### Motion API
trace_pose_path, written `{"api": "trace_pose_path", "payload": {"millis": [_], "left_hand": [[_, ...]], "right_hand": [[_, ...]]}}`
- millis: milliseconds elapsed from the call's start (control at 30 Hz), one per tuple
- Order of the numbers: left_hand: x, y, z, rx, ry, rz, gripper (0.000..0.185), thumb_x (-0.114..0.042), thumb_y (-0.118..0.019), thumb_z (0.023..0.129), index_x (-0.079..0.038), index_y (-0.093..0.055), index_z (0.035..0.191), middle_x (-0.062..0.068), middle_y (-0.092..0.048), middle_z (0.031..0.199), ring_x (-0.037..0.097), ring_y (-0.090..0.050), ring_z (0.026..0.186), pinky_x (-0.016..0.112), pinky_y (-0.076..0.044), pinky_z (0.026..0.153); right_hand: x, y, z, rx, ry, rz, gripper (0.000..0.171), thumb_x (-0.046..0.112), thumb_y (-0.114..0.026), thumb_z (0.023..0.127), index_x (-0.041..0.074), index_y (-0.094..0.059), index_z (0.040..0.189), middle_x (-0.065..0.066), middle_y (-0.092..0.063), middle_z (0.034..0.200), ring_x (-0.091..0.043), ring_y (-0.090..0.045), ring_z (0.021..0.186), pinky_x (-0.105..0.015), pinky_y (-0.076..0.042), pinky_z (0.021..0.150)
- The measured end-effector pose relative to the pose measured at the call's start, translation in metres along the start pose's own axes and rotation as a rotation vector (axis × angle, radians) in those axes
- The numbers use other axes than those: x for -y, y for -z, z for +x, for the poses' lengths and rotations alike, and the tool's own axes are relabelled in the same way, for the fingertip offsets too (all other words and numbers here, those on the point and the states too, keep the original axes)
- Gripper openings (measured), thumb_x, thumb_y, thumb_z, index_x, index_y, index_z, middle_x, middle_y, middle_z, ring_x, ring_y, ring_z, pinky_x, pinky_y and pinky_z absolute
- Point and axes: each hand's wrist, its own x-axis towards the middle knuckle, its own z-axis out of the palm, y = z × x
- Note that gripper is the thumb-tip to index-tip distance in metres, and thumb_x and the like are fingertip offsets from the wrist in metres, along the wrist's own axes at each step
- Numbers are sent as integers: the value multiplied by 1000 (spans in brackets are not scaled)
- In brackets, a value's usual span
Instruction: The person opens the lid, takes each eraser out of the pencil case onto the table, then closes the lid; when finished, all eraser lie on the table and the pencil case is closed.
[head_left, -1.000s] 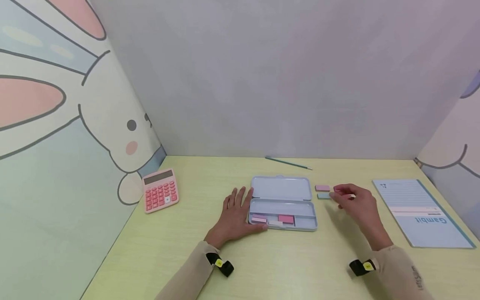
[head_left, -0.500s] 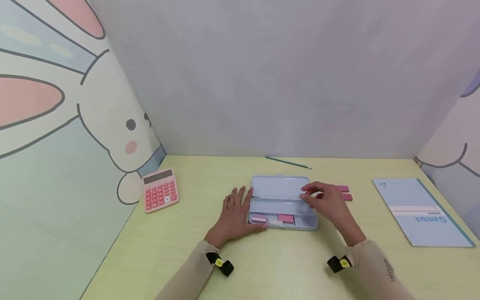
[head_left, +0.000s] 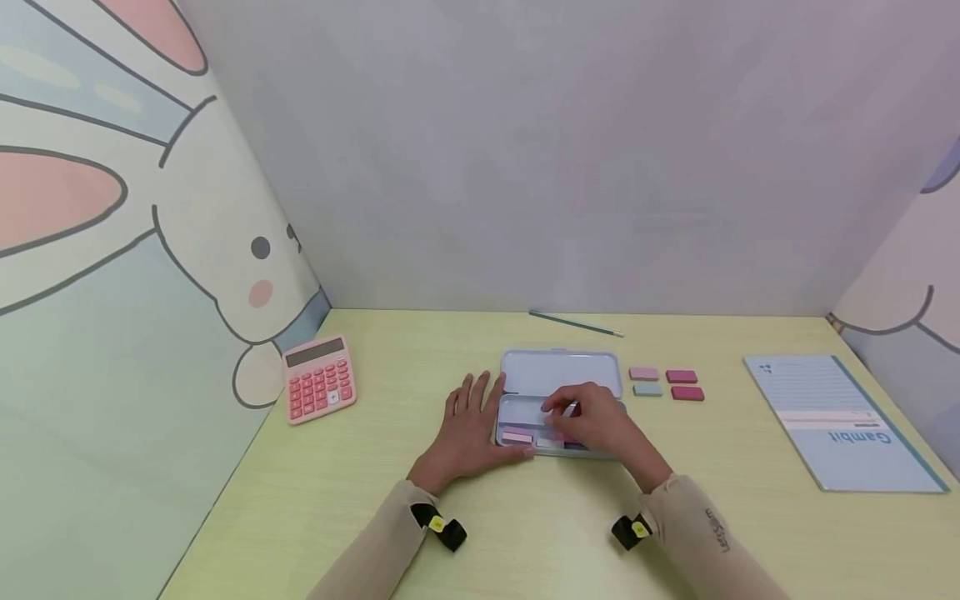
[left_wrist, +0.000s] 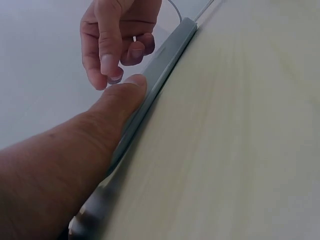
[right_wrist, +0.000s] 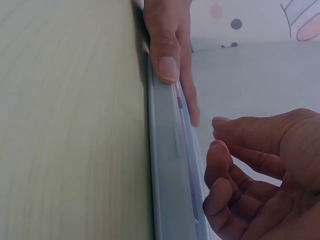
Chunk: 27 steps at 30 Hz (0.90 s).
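Note:
An open pale blue pencil case [head_left: 562, 372] lies on the table, its lid folded back. My left hand [head_left: 467, 429] rests at its left end with fingers spread, the thumb [left_wrist: 122, 95] lying on the front rim. Over the tray hovers my right hand [head_left: 600, 421]; its fingers are loosely curled and the right wrist view shows nothing between thumb and fingertips. Inside, lilac eraser-like blocks [head_left: 517, 436] lie at the front left, beside a white block [head_left: 549, 443]. The right hand mostly hides a pink block and the tray's right part.
Right of the case lie a light pink block [head_left: 643, 374], a blue-green block [head_left: 647, 390] and two dark pink blocks [head_left: 687, 393]. Farther right is a Gambit notepad [head_left: 847, 425]. A pencil [head_left: 576, 323] lies behind the case, a pink calculator [head_left: 320, 380] to the left.
My right hand has moved left from the blocks on the table to above the case, uncovering the dark pink blocks. The left hand has stayed in place.

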Motion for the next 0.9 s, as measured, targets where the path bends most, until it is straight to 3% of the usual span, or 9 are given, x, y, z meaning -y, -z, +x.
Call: {"api": "trace_pose_path", "payload": {"millis": [233, 367, 900], "left_hand": [[2, -2, 0, -20, -18, -5, 126, -89, -63, 83, -21, -9, 175, 15, -14, 182, 44, -9, 169, 64, -16, 132], [2, -2, 0, -22, -17, 0, 127, -89, -63, 83, -21, -8, 175, 15, -14, 182, 45, -9, 169, 64, -16, 132], [2, -1, 0, -12, -21, 0, 127, -88, -64, 84, -21, -6, 175, 15, -12, 182, 44, -7, 169, 64, -15, 133]], "right_hand": [[5, -13, 4, 100, 88, -26, 7, 9, -78, 95, 11, -82, 100, 3, -75, 89, -11, -61, 77, -25, -51, 70], [7, -16, 7, 122, 96, -48, 6, 9, -79, 95, 11, -83, 99, 4, -76, 89, -10, -62, 81, -27, -52, 75], [16, -23, 9, 95, 66, -140, 9, 4, -81, 92, 12, -83, 95, 5, -75, 85, -8, -59, 79, -30, -51, 77]]}}
